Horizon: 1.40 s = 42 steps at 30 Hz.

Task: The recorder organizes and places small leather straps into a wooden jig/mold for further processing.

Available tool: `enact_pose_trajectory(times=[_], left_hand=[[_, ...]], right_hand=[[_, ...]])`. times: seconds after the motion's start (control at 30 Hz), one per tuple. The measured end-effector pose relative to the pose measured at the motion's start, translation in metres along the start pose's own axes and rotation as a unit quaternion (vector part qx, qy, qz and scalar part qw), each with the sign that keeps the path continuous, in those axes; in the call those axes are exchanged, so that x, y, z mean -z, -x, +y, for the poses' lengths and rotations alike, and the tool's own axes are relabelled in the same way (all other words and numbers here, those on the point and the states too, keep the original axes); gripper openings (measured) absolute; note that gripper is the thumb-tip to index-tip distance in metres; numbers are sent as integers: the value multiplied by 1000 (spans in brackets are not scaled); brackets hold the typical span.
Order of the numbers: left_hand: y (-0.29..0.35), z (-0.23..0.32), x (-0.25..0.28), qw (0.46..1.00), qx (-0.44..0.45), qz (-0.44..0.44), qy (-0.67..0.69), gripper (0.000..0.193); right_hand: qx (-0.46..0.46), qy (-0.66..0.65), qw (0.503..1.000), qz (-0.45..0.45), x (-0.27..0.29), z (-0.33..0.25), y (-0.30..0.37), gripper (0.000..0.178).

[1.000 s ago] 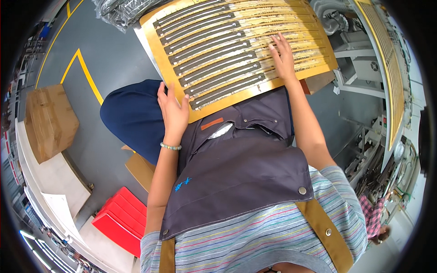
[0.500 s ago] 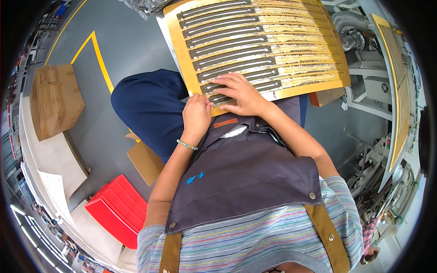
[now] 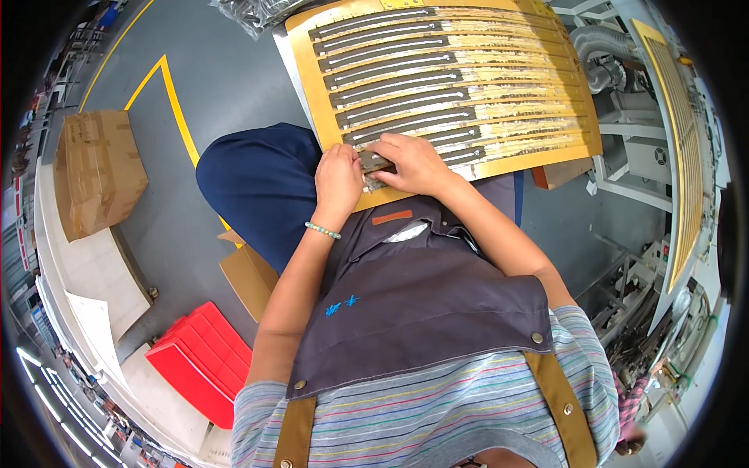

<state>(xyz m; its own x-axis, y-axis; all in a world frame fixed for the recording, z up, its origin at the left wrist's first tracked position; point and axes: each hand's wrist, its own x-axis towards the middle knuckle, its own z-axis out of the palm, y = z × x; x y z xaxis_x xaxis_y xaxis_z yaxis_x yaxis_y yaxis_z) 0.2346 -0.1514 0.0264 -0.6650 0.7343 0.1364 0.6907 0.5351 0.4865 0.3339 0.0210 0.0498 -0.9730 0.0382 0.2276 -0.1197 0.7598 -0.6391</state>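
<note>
A yellow slotted panel [image 3: 328,101] lies across my lap, its left part lined with dark grey strips [image 3: 406,98] that each carry a thin white line. At its near left corner, the end of one dark grey strip [image 3: 374,161] is between my hands, seemingly raised off the panel. My left hand [image 3: 340,179] is closed at that strip's left end, its fingertips partly hidden. My right hand [image 3: 417,165] pinches the same strip, thumb below and fingers above. A shiny slot shows beneath the thumb.
A cardboard box [image 3: 103,173] and a red plastic bin [image 3: 204,360] stand to the left. Clear plastic wrapping [image 3: 253,14] lies beyond the panel. On the right are a metal frame [image 3: 636,171], a silver duct [image 3: 601,47] and another yellow slotted panel [image 3: 677,140].
My right hand has gone from spread fingers on the panel to a pinch on the dark strip. My left hand has moved slightly up, and the strip's end now shows between both hands.
</note>
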Motion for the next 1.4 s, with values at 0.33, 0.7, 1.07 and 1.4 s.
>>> enact_pose_trajectory(times=[0.33, 0.7, 1.07, 1.4], left_hand=[[-33, 11, 29, 997, 1, 82, -5, 23], [-50, 1, 32, 825, 150, -118, 532, 22], [-71, -20, -3, 977, 65, 10, 201, 16], [-105, -31, 10, 995, 76, 62, 0, 23]], right_hand=[[-100, -44, 975, 191, 32, 13, -19, 14], [-103, 40, 993, 32, 44, 29, -37, 30], [-40, -7, 995, 90, 59, 29, -65, 23], [-132, -39, 979, 151, 56, 45, -93, 11]])
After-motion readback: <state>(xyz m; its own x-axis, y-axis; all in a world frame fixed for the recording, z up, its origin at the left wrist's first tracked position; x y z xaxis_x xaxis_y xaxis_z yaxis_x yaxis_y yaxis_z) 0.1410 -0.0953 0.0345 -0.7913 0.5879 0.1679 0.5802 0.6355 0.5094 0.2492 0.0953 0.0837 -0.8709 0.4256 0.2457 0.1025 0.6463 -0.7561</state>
